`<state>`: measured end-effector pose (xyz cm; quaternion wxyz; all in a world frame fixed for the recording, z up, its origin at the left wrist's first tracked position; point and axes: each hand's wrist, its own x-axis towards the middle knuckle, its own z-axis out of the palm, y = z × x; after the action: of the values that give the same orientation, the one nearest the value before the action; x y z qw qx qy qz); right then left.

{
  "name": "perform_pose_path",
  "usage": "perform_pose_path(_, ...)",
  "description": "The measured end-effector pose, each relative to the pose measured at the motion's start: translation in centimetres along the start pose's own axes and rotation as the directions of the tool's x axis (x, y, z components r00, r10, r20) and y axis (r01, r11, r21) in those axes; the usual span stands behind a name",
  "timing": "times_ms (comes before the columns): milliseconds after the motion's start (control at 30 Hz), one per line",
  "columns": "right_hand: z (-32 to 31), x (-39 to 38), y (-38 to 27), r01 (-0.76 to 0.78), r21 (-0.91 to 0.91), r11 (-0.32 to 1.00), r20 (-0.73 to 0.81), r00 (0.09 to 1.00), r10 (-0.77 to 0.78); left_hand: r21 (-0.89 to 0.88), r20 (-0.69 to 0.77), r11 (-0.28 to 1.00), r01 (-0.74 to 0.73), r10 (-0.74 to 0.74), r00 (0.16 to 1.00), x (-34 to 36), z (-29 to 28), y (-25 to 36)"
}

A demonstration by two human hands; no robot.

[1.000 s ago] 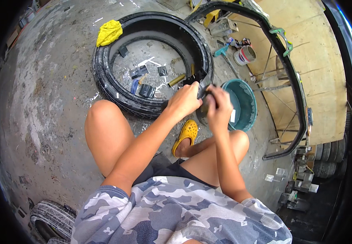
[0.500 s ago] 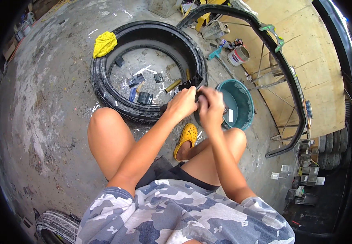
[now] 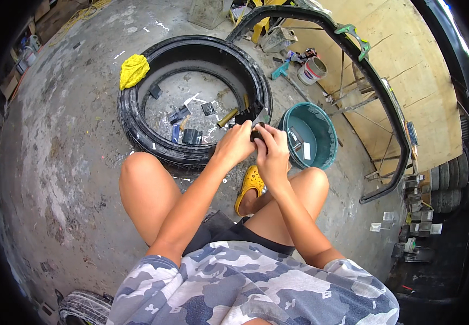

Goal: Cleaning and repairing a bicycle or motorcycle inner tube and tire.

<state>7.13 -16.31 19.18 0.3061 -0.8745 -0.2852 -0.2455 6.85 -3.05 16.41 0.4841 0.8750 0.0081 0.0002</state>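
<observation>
My left hand [image 3: 235,144] and my right hand [image 3: 273,150] are close together over the near right rim of a large black tyre [image 3: 153,145] lying flat on the floor. Both are closed round a small black piece [image 3: 257,134] that shows between the fingers. Just beyond them a flat, pointed grey piece [image 3: 261,117] sticks up, and I cannot make out its kind or which hand has it. Inside the tyre's ring lie a brass-coloured tube [image 3: 227,118], a black curved piece [image 3: 192,136] and several dark scraps.
A crumpled yellow cloth [image 3: 134,71] hangs on the tyre's left rim. To the right stands a teal tub [image 3: 329,154] of water with a white strip inside. Beyond are a paint bucket [image 3: 312,70], a teal-headed tool [image 3: 280,70] and a bent black frame [image 3: 394,141] against plywood.
My hands have drawn slightly nearer to me. The right hand, blurred before, is now sharp, and the pointed grey piece shows beyond the fingers. The view has shifted a little.
</observation>
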Motion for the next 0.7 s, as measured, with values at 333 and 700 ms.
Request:
perform_pose_path(333,0.4,2.5,3.6,-0.173,-0.078,0.982,0.008,0.985,0.174,-0.011,-0.052,0.999,-0.042,0.042,0.998,-0.1,0.2,0.8)
perform_pose_path(700,-0.8,0.8,35.9,-0.771,-0.222,0.597,0.533,0.416,0.736,-0.666,0.276,0.709,0.232,-0.054,0.96,1.4,-1.8,0.2)
